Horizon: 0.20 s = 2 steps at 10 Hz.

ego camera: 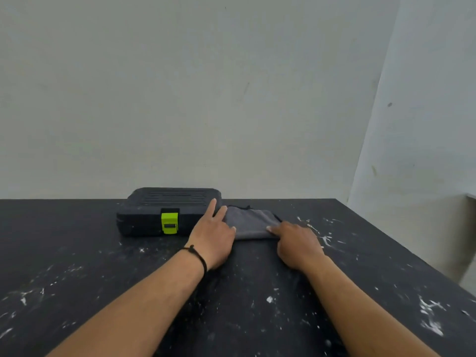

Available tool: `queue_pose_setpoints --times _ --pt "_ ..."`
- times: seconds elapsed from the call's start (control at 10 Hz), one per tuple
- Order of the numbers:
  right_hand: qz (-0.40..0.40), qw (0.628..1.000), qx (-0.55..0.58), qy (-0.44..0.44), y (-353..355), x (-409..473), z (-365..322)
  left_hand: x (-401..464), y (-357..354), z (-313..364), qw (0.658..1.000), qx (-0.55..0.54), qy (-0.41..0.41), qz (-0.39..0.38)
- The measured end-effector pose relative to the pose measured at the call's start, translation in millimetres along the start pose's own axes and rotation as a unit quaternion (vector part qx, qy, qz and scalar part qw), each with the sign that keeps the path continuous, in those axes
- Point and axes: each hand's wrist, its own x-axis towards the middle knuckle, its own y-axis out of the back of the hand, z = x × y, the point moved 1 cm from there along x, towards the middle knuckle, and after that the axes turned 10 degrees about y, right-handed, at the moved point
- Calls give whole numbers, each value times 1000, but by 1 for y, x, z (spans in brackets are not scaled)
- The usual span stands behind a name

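Observation:
A folded grey cloth (251,222) lies flat on the black table (103,279), just right of a closed black tool case (159,210) with a lime-green latch (169,222). My left hand (213,240) rests at the cloth's left edge with two fingers straight, their tips by the case's right end. My right hand (296,243) sits at the cloth's near right corner, thumb on top of the fabric and fingers curled at its edge. A black cord circles my left wrist.
White paint specks cover the table. A pale wall (206,99) rises right behind the case and cloth. The table's right edge (401,253) runs diagonally toward me, with a wall corner and floor beyond it.

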Motion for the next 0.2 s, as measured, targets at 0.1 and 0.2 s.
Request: queue_pose_setpoints --times 0.1,0.2 --pt "-37 999 4 -8 3 -7 -12 -15 8 1 1000 -8 12 -4" --pt "-19 999 31 -23 13 -10 -22 -29 24 -1 999 -29 30 16"
